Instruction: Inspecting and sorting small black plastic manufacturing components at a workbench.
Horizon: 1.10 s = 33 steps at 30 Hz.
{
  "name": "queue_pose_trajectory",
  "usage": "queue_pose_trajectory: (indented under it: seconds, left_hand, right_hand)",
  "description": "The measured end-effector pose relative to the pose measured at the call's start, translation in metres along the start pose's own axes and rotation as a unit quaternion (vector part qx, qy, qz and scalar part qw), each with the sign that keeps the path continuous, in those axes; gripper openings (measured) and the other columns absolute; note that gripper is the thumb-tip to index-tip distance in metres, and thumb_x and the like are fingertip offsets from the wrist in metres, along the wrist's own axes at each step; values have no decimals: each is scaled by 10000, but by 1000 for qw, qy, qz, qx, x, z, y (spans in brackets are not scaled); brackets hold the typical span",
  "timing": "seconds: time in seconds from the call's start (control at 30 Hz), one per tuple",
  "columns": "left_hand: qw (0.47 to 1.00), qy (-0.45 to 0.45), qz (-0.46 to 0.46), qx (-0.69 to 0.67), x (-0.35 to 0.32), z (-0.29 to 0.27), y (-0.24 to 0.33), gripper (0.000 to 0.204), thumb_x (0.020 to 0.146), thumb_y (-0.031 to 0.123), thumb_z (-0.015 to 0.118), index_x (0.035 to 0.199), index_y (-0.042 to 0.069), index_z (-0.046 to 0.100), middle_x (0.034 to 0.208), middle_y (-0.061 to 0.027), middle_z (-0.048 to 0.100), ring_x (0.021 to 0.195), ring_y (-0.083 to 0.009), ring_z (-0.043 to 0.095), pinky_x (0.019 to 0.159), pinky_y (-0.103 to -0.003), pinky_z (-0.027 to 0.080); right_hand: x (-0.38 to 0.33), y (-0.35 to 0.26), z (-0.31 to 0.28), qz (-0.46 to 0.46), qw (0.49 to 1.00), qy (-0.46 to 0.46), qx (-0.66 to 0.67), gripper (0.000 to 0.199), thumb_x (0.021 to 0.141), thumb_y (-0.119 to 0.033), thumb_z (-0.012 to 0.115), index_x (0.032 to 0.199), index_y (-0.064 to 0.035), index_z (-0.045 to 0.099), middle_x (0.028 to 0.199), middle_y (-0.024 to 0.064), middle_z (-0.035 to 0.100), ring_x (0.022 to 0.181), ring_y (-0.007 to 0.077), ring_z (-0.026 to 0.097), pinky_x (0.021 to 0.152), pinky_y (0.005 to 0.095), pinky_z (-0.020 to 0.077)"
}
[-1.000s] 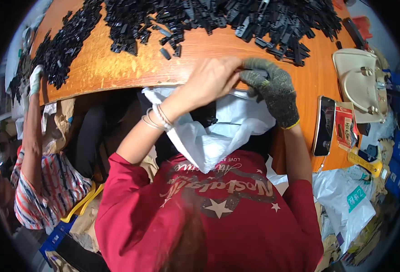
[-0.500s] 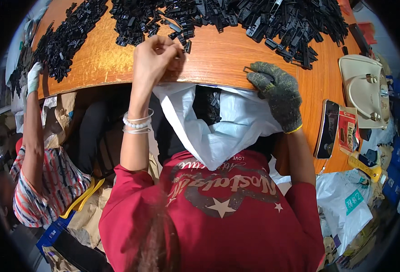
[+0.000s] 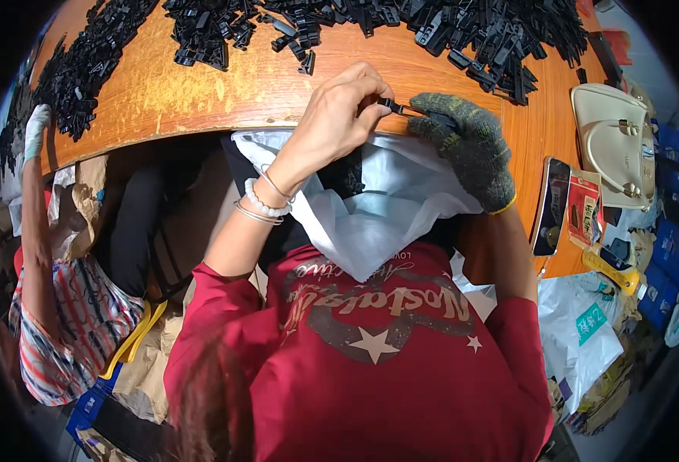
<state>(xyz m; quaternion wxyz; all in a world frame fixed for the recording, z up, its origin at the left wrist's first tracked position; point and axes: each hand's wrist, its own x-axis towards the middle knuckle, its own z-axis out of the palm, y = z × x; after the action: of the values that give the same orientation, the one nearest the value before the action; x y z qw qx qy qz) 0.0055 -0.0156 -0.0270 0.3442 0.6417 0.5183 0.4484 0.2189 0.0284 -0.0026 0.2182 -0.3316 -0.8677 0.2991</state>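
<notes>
My left hand point(image 3: 338, 115), bare with bracelets at the wrist, pinches a small black plastic clip part point(image 3: 386, 103) above the table's near edge. It meets my right hand point(image 3: 470, 146), in a dark knitted work glove, whose thumb and fingers grip a thin black plastic loop piece point(image 3: 413, 111). The two pieces touch or overlap; the exact joint is too small to make out. Beneath both hands, a white woven sack point(image 3: 401, 192) hangs open over my lap, with dark pieces point(image 3: 345, 175) inside, partly covered by my left forearm.
Heaps of black plastic parts point(image 3: 490, 46) line the far side of the wooden table point(image 3: 278, 100). Off to the right are a phone point(image 3: 551, 208), a red packet point(image 3: 584, 208), a cream handbag point(image 3: 609, 146) and a yellow tool point(image 3: 615, 273). A co-worker's gloved hand point(image 3: 37, 131) rests at left.
My left hand has moved right from near the middle heap to my right hand, bringing a small black part against the loop piece. My right hand stays in nearly the same place.
</notes>
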Motion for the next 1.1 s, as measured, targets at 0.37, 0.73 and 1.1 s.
queue_pose_trajectory:
  seconds: [0.37,0.73,1.1]
  left_hand:
    - [999,-6,42,33,1,-1,-1,131,752,-29,624,882,-35,607,856,-137,584,757,-326,612,672,-381,482]
    - [996,23,56,-62,-3,5,-4,193,728,-48,621,916,-20,590,844,-149,561,751,-355,602,647,-397,481]
    - [998,8,53,36,-1,5,-8,109,812,-11,632,906,-54,598,858,-77,571,608,-126,587,560,-246,458]
  right_hand:
    - [34,-34,-13,77,959,-147,-230,197,847,-233,646,947,-66,675,887,132,661,820,308,627,702,393,490]
    - [46,-39,-6,-70,951,-158,-255,289,852,-331,597,912,-49,627,782,153,624,765,299,628,639,426,477]
    - [47,-27,-1,-155,909,-74,-380,219,761,-298,668,835,-95,631,750,88,628,715,272,645,577,400,503]
